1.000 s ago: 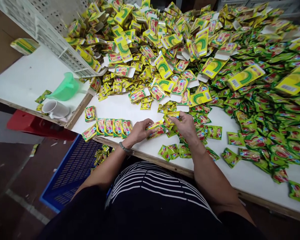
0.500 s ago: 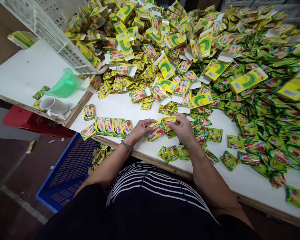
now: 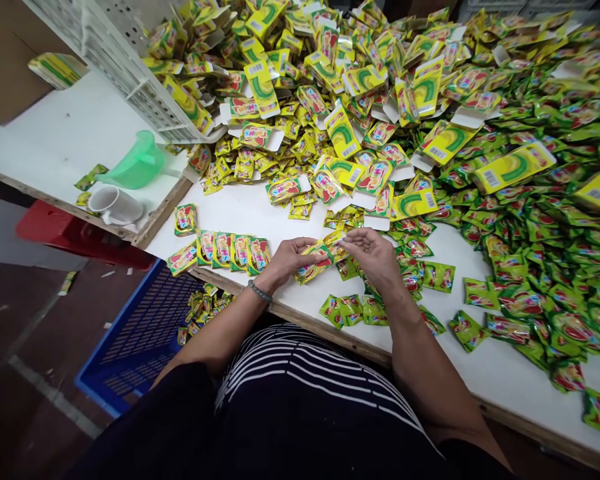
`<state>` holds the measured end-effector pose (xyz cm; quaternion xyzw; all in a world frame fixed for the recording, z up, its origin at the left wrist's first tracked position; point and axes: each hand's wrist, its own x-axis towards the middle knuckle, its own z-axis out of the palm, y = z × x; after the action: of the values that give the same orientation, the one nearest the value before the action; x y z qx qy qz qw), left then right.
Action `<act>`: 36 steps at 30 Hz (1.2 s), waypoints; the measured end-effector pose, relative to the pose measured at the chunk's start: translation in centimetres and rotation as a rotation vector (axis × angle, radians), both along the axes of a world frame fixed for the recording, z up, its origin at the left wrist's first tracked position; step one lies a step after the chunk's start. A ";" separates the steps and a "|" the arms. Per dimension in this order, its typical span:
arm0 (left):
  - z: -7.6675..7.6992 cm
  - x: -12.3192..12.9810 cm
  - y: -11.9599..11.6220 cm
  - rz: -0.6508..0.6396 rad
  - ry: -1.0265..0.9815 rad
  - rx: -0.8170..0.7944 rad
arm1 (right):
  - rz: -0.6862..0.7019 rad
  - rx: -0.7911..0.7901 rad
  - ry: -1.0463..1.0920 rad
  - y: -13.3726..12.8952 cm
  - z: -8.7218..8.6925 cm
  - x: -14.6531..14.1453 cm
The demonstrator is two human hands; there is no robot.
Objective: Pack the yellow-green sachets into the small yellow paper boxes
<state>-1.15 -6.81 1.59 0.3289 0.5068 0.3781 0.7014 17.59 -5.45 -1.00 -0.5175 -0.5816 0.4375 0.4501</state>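
In the head view my left hand (image 3: 290, 262) grips a small yellow and green printed carton (image 3: 314, 263), holding it tilted just above the white table. A small yellow packet (image 3: 334, 239) sits at the carton's open right end, partly inside. The bent fingers of my right hand (image 3: 375, 257) pinch at that end of the packet; their tips partly hide it. Just below the hands lie several green packets (image 3: 350, 309). To the left, a row of filled-looking cartons (image 3: 231, 251) stands along the table edge.
A large heap of open yellow cartons (image 3: 343, 133) covers the back, with green packets (image 3: 570, 267) spread rightward. At left are a white crate (image 3: 130, 80), a green scoop (image 3: 137, 163) and a white mug (image 3: 115, 204). A blue crate (image 3: 125, 340) holding packets stands below the edge.
The yellow packet has moved left into the carton's open end. My right fingers have shifted back to its outer end and are less wrapped. The view has shifted slightly.
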 end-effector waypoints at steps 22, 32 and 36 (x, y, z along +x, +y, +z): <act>1.2 0.6 -1.0 0.208 0.064 0.280 | 0.103 0.082 0.111 -1.1 0.0 -2.4; 0.4 -0.5 -1.5 -0.039 0.142 0.358 | 0.148 -0.048 0.103 -1.2 0.3 -2.3; 0.6 -0.2 -1.5 0.104 0.093 0.256 | 0.150 0.071 -0.010 -1.5 1.2 -2.2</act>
<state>-1.30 -8.29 2.18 0.4060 0.5029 0.4598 0.6089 15.38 -6.91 0.25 -0.4583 -0.6361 0.4466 0.4312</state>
